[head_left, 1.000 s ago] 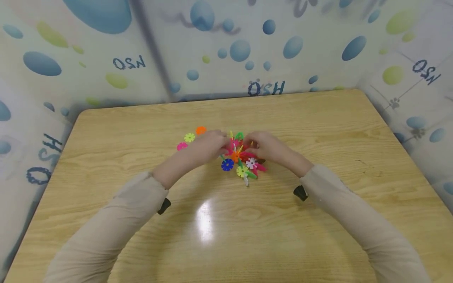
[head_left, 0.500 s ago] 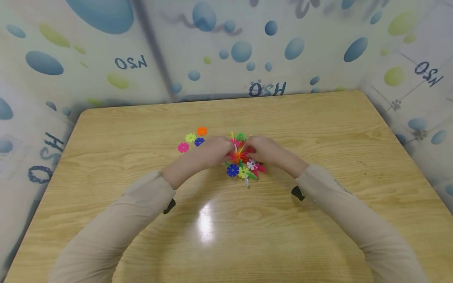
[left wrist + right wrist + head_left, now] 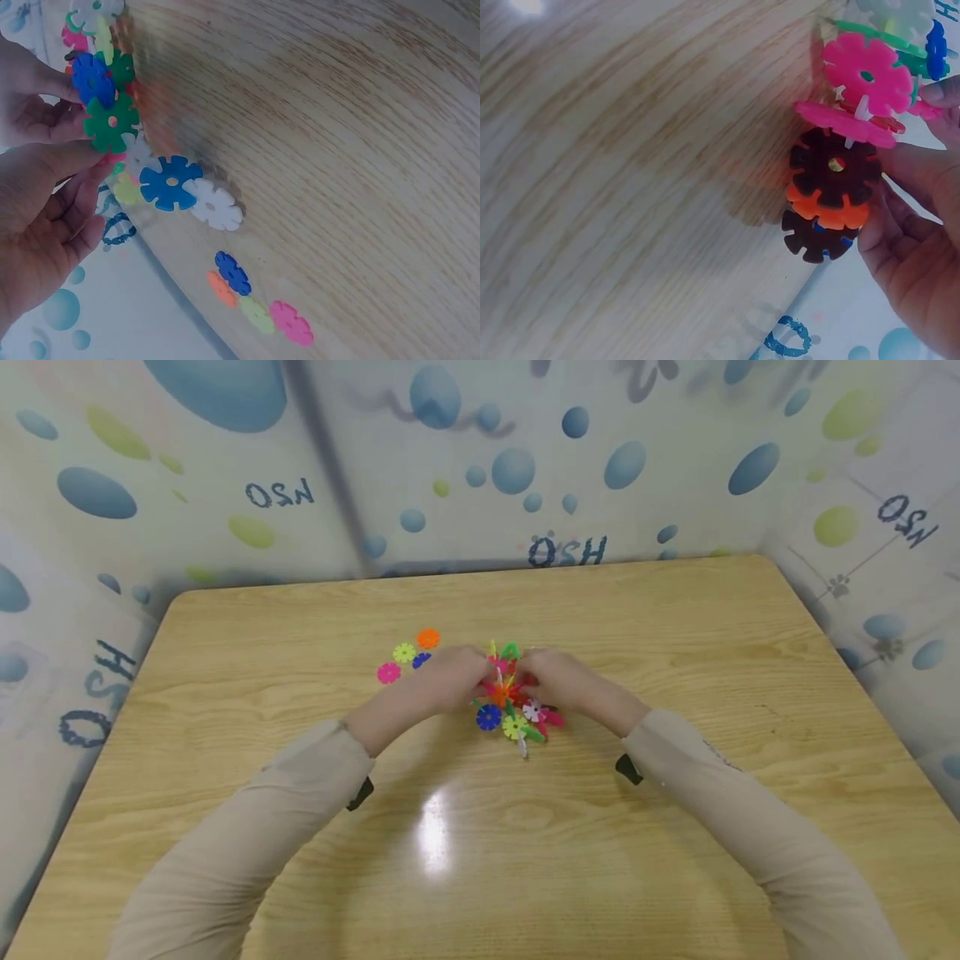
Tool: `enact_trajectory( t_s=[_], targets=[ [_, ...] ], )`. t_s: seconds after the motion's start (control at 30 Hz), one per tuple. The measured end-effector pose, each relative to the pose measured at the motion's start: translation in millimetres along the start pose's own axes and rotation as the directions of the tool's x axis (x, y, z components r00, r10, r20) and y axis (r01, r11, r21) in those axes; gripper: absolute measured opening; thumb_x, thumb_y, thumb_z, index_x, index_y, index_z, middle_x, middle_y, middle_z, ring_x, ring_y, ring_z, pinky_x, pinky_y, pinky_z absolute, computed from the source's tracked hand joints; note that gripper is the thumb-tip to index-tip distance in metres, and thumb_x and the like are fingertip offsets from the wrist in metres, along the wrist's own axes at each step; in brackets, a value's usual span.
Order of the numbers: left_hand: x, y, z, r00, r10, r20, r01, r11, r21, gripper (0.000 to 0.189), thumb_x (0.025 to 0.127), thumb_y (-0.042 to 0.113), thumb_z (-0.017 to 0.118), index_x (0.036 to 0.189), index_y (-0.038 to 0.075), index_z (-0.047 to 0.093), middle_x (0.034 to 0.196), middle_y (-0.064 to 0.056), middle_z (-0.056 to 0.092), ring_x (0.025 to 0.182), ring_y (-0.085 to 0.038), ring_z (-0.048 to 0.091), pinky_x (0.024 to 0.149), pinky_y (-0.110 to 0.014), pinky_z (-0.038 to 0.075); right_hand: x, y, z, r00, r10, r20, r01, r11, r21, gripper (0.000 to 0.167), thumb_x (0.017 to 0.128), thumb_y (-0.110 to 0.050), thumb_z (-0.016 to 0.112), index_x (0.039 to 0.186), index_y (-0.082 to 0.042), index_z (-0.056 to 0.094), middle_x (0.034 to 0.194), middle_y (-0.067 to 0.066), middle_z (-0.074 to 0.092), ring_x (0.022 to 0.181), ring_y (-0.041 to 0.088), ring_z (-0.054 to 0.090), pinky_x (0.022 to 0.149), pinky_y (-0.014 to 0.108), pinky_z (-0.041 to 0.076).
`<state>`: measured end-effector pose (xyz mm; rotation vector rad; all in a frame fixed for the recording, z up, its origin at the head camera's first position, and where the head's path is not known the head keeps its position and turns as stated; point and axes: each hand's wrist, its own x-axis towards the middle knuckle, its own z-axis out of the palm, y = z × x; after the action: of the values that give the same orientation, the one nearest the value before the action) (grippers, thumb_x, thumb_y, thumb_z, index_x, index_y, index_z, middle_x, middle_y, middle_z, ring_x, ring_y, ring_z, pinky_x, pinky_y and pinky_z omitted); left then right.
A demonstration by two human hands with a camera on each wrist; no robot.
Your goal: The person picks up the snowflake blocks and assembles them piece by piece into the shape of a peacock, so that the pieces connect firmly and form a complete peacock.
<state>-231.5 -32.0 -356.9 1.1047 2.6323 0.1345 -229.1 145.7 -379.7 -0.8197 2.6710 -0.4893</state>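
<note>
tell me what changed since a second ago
The left hand has shifted right, toward the right hand, partly uncovering a loose blue disc. A front blue disc on the cluster sits slightly nearer the person. The loose pink disc, lime disc and orange disc stayed put.

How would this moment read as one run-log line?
left hand: grips disc cluster | right hand: grips same cluster, opposite side | loose on table: pink disc, yellow disc, orange disc, blue disc

Your wood-grain table (image 3: 675,860) carries an orange disc (image 3: 428,638), yellow-green disc (image 3: 404,652), blue disc (image 3: 422,660) and pink disc (image 3: 388,673), far and left of centre; contact of the joined cluster (image 3: 504,695) is unclear.
</note>
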Motion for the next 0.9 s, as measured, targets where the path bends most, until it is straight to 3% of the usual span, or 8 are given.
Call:
enact_trajectory(
  t_s=[0.17, 0.6, 0.9],
  targets=[
    [1.1, -2.2, 0.6, 1.000, -0.003, -0.017, 0.003, 1.000, -0.001, 0.010, 0.086, 0.013, 0.063, 0.090, 0.005, 0.069, 0.088, -0.007, 0.069, 0.083, -0.021, 0.063, 0.076, -0.029, 0.051, 1.0, -0.8, -0.1, 1.000, -0.003, 0.013, 0.003, 1.000, -0.002, 0.009, 0.084, -0.007, 0.062, 0.092, -0.005, 0.065, 0.097, 0.008, 0.062, 0.082, 0.016, 0.058, 0.074, 0.027, 0.051],
    [4.9, -1.5, 1.1, 0.999, -0.003, -0.040, 0.007, 0.994, 0.107, 0.011, 0.082, 0.014, 0.068, 0.089, 0.007, 0.067, 0.086, -0.006, 0.067, 0.081, -0.021, 0.061, 0.076, -0.030, 0.050, 3.4, -0.1, 0.7, 0.999, -0.035, 0.012, 0.035, 0.999, -0.008, 0.011, 0.083, -0.005, 0.063, 0.094, -0.004, 0.065, 0.095, 0.009, 0.062, 0.081, 0.016, 0.057, 0.074, 0.028, 0.051],
    [6.1, -2.6, 3.2, 0.998, 0.025, -0.064, -0.018, 0.993, 0.119, 0.013, 0.079, 0.016, 0.070, 0.089, 0.008, 0.068, 0.087, -0.005, 0.068, 0.081, -0.020, 0.062, 0.075, -0.028, 0.051, 5.1, -0.7, 4.5, 0.999, -0.034, 0.016, 0.035, 0.997, -0.066, 0.011, 0.082, -0.006, 0.063, 0.092, -0.003, 0.067, 0.093, 0.009, 0.061, 0.082, 0.018, 0.057, 0.072, 0.027, 0.051]
  ],
)
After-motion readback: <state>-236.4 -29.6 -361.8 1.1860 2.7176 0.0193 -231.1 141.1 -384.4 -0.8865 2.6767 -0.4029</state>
